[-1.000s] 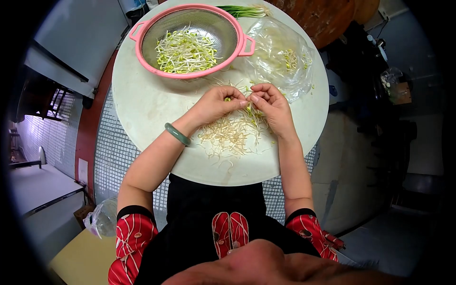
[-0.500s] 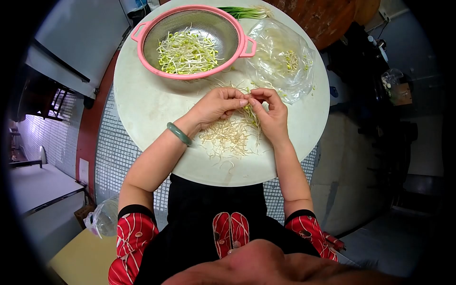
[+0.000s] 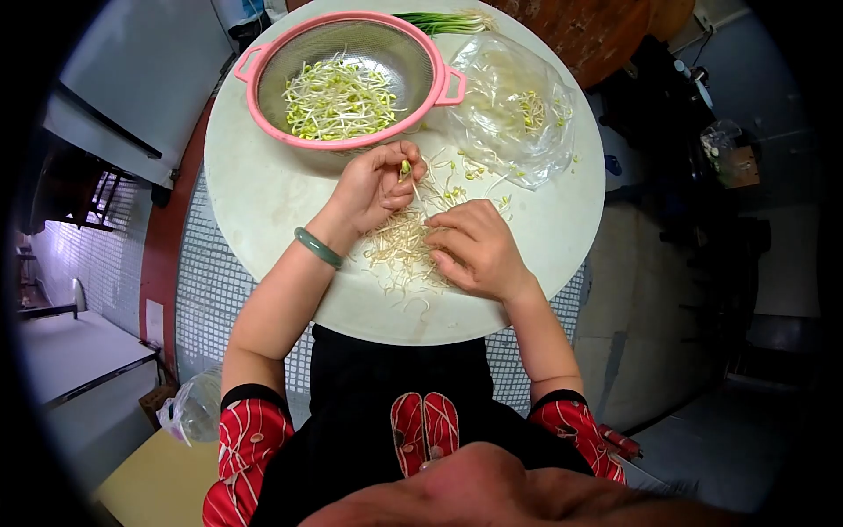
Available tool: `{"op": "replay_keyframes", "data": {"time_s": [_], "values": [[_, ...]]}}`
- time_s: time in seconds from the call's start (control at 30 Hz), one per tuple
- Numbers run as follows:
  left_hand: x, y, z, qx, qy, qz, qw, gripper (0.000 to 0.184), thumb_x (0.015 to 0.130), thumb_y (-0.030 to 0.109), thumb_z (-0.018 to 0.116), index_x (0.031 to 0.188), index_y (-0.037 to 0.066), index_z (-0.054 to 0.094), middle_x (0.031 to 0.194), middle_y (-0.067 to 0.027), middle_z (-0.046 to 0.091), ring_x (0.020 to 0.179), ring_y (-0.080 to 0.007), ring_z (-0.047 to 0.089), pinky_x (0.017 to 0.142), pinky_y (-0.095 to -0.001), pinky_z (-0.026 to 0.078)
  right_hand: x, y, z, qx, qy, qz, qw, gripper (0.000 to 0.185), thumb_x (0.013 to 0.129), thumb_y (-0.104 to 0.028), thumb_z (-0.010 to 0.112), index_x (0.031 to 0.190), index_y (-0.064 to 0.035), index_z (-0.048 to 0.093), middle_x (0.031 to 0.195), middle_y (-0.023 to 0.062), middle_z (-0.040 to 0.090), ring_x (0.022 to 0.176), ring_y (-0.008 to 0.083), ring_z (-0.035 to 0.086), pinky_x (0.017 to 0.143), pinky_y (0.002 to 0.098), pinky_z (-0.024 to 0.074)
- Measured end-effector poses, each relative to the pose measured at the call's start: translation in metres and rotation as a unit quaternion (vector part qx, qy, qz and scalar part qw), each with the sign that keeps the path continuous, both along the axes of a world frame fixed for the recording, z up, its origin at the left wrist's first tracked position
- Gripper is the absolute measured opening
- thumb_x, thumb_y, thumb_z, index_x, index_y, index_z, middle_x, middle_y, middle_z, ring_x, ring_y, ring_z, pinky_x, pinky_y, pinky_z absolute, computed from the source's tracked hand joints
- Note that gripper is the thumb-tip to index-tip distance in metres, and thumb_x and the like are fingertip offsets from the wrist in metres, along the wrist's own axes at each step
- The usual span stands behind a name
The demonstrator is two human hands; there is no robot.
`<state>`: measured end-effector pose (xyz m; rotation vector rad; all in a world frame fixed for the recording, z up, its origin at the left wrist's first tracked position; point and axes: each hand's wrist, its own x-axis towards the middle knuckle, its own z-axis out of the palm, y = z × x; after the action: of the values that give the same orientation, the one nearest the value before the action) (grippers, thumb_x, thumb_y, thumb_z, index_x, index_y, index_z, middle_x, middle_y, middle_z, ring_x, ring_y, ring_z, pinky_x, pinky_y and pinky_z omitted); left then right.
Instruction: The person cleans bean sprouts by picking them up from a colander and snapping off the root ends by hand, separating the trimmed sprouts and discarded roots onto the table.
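Observation:
My left hand (image 3: 373,186), with a green bangle at its wrist, pinches a bean sprout (image 3: 405,169) by its yellow-green head end. The pale stem slants down from there toward my right hand (image 3: 477,249). My right fingers are closed at the stem's lower end; the exact contact is partly hidden. Under and between both hands lies a pile of thin, pale root ends (image 3: 399,250). Beyond the hands, a pink-rimmed mesh colander (image 3: 263,112) holds many sprouts with yellow-green heads. Some loose sprouts (image 3: 474,169) are scattered on the tabletop near my right hand.
A clear plastic bag (image 3: 483,105) with some sprouts in it lies right of the colander. Green onions (image 3: 443,23) rest at the far edge of the round white table (image 3: 250,206). A brown round table (image 3: 584,35) stands beyond it.
My hands were together over the pile. My left hand has moved up and left with a sprout; my right hand has drawn down and toward me, so they are now apart.

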<state>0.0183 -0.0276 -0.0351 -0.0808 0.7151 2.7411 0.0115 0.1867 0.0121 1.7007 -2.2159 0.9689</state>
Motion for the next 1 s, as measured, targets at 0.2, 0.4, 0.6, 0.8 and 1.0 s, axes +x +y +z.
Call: {"op": "replay_keyframes", "data": {"time_s": [0.2,0.4,0.6,0.8,1.0], "values": [[0.000,0.003,-0.002,-0.014,-0.008,-0.020,1.000,0.011,0.092,0.014,0.042,0.092,0.007,0.049,0.075,-0.0039,0.049,0.051,-0.0086,0.039,0.039,-0.0187,0.028,-0.013,0.024,-0.010,0.030,-0.068,-0.064,0.995,0.008,0.075,-0.011,0.070,0.081,-0.0076,0.066,0.083,0.0038,0.065,0.077,0.0218,0.059,0.073,0.0353,0.0434],[0.001,0.004,0.011,-0.131,-0.011,-0.006,0.991,0.015,0.096,0.019,0.051,0.095,0.005,0.054,0.067,0.0041,0.042,0.051,-0.0040,0.034,0.041,-0.0165,0.026,-0.023,0.034,-0.017,0.099,-0.045,-0.189,0.976,0.012,0.076,-0.017,0.072,0.082,-0.0075,0.066,0.077,0.0039,0.061,0.075,0.0222,0.057,0.072,0.0335,0.0416],[0.003,0.012,0.017,-0.293,0.038,0.010,0.955,0.017,0.093,0.016,0.061,0.103,0.003,0.063,0.065,0.0089,0.043,0.050,-0.0001,0.032,0.042,-0.0164,0.024,-0.023,0.036,-0.017,0.107,-0.129,-0.219,0.961,0.015,0.077,-0.018,0.072,0.083,-0.0063,0.064,0.077,0.0047,0.062,0.075,0.0229,0.059,0.074,0.0342,0.0427],[0.003,0.016,0.013,-0.371,0.090,-0.002,0.924,0.019,0.091,0.017,0.063,0.104,0.002,0.065,0.066,0.0098,0.044,0.053,0.0008,0.033,0.047,-0.0165,0.025,-0.024,0.031,-0.011,0.066,-0.191,-0.236,0.951,0.011,0.081,-0.011,0.068,0.088,-0.0033,0.064,0.077,0.0067,0.063,0.070,0.0205,0.059,0.071,0.0328,0.0461],[0.005,0.022,0.011,-0.433,0.121,-0.023,0.893,0.023,0.089,0.018,0.067,0.104,0.002,0.065,0.065,0.0108,0.040,0.058,0.0005,0.034,0.053,-0.0166,0.028,-0.023,0.018,-0.010,-0.066,-0.350,-0.236,0.904,0.012,0.087,-0.009,0.066,0.094,0.0005,0.064,0.082,0.0030,0.065,0.074,0.0088,0.056,0.069,0.0236,0.0463]]}}
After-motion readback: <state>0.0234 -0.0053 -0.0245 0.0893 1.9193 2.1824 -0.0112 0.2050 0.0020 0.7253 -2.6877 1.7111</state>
